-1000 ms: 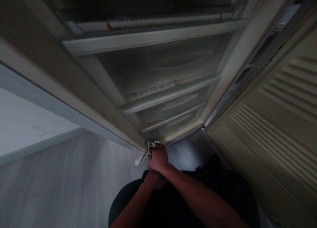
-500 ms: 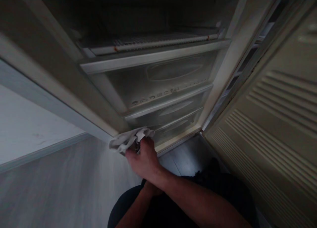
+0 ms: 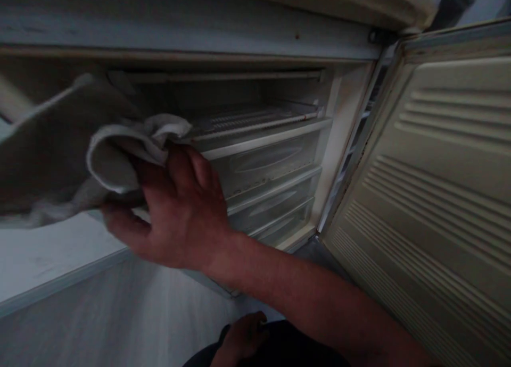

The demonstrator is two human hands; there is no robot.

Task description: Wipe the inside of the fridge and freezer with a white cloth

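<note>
My right hand [image 3: 175, 207] is shut on a white terry cloth [image 3: 131, 159], which bunches over the fingers and drapes blurred towards the left. The hand is raised at the left side of an open freezer compartment [image 3: 255, 96], with the cloth close to the camera. Grey-white plastic drawers [image 3: 271, 170] are stacked in the compartment to the right of the hand, and a wire rack [image 3: 255, 121] lies above them. My left hand [image 3: 243, 335] stays low by my dark clothing, touching nothing else visible.
The freezer's ribbed cream door [image 3: 419, 186] swings open at the right. A pale cabinet top [image 3: 179, 21] runs across above the opening. A white side panel [image 3: 48, 255] and grey floor [image 3: 112, 319] lie at the lower left.
My right hand and the cloth have risen and moved left, and the cloth spreads wider. The view has tilted up, bringing the freezer's top into sight. My left hand has dropped lower.
</note>
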